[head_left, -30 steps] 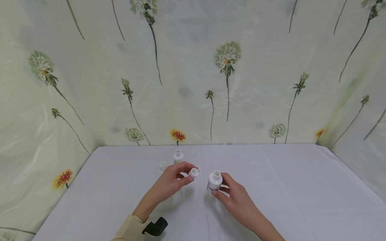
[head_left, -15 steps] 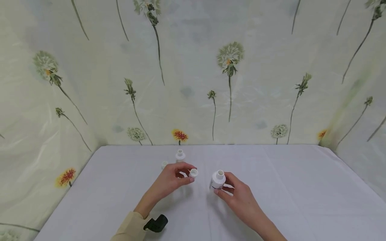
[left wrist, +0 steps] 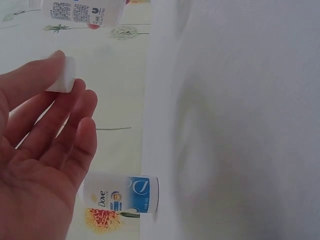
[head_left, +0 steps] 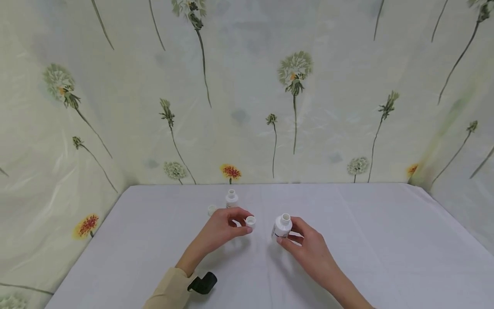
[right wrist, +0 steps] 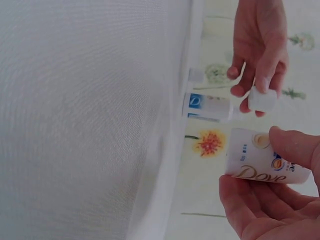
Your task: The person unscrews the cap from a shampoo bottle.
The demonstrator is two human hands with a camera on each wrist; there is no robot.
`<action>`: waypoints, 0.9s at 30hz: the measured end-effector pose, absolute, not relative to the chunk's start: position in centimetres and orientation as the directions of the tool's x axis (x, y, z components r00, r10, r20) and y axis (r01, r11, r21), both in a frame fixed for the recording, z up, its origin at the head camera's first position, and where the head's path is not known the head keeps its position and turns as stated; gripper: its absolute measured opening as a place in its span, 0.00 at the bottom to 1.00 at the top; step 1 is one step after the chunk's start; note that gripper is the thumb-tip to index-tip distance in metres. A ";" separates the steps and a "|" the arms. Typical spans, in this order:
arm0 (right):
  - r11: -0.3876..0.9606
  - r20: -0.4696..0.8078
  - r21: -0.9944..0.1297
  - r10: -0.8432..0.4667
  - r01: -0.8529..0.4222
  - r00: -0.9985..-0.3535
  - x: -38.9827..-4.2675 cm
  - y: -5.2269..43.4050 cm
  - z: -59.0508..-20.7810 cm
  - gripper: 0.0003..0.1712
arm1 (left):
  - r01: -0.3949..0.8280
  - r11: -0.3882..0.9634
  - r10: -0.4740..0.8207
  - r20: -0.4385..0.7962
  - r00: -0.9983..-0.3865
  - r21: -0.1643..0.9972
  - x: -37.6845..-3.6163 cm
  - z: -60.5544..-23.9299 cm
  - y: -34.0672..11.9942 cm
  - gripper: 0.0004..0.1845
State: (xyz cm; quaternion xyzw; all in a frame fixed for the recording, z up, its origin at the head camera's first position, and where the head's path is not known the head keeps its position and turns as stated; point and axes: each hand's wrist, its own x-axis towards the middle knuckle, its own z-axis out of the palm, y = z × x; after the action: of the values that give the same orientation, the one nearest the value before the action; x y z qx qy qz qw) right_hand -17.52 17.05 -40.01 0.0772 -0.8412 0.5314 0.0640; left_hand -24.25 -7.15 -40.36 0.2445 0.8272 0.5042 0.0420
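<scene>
In the head view my left hand (head_left: 225, 225) pinches a small white screw cap (head_left: 250, 222) between thumb and fingertips, its hollow side facing up. To its right, my right hand (head_left: 310, 249) grips an uncapped white bottle (head_left: 281, 228) by its side, raised over the table with the mouth up. The right wrist view shows Dove lettering on this held bottle (right wrist: 257, 157). A gap separates cap and bottle mouth. Behind my left hand stands a second uncapped bottle (head_left: 231, 200), partly hidden; the left wrist view shows its blue-and-white Dove label (left wrist: 122, 194).
A second white cap (head_left: 212, 210) lies left of the standing bottle, partly covered by my left hand. White cloth covers the table (head_left: 366, 249). A flower-printed curtain (head_left: 247, 86) rises behind and at both sides. A black wrist strap (head_left: 202, 283) sits at my left sleeve.
The head view has shifted slightly. My right hand has carried the bottle a little to the right, widening the gap to the cap. My left hand keeps its pinch on the cap.
</scene>
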 end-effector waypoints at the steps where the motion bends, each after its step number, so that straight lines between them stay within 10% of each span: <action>1: 0.422 0.181 -0.887 -0.059 -0.188 -0.982 -17.5 17.1 -40.0 0.26 | 0.359 0.375 0.443 0.175 -0.879 0.855 -24.3 -40.3 -7.1 0.12; 27: 0.518 0.173 -0.840 -0.026 -0.161 -0.985 -19.2 19.1 -39.9 0.29 | 0.383 0.414 0.465 0.171 -0.869 0.826 -25.0 -40.9 -4.4 0.13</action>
State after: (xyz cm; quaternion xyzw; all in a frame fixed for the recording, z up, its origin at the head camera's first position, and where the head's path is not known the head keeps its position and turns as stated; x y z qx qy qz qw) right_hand -19.21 19.07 -39.91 0.0539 -0.8684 0.4880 0.0693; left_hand -25.00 -4.38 -40.90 0.2525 0.8397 0.4789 0.0424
